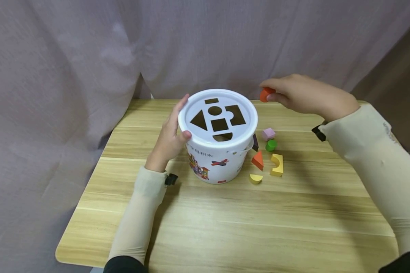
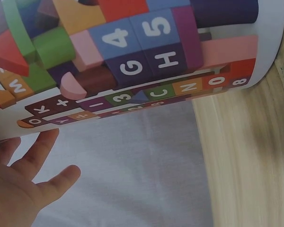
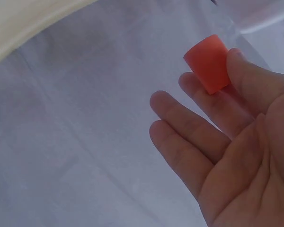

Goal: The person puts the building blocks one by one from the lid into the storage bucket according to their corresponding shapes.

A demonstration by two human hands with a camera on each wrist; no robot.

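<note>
A white bucket [image 1: 218, 159] with a shape-cut lid [image 1: 218, 116] stands on the wooden table [image 1: 225, 227]. My left hand [image 1: 171, 134] rests against its left side, fingers up by the lid rim and thumb on the wall; the left wrist view shows the printed bucket wall [image 2: 132, 61] and straight fingers [image 2: 38, 161]. My right hand [image 1: 294, 96] hovers to the right of the lid, above the table, pinching an orange cylinder block [image 1: 266, 94] between thumb and fingers. The right wrist view shows the same orange block [image 3: 209, 62] at my fingertips.
Loose blocks lie right of the bucket: a pink cube [image 1: 268, 134], a green cylinder [image 1: 271, 145], an orange triangle [image 1: 258, 160], a yellow arch block [image 1: 277, 165], a yellow half-round [image 1: 255, 178]. A grey curtain [image 1: 89, 57] hangs behind the table.
</note>
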